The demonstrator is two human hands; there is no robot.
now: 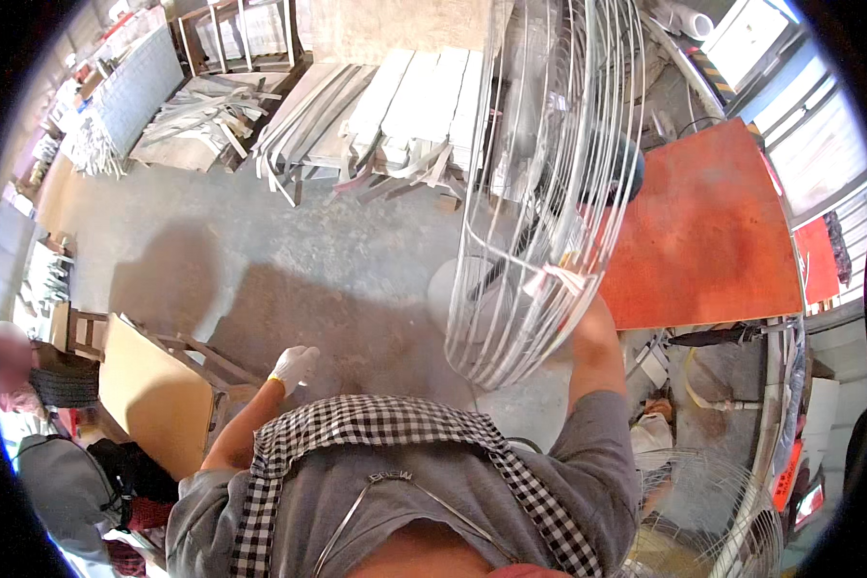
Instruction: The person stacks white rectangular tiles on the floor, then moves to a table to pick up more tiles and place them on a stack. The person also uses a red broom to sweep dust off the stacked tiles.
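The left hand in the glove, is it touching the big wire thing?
Apart: the head view shows floor between the left hand and the wire bundle.

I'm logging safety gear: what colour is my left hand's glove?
The glove is mostly white, seen best in the head view.

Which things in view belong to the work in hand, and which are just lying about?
In the work:
- large coil of pale strands
- right hand at the coil, grip partly hidden
- left hand, gloved, apart from the coil

Apparently lying about:
- orange-red board
- stacked white strips
- tangled strips
- tan board
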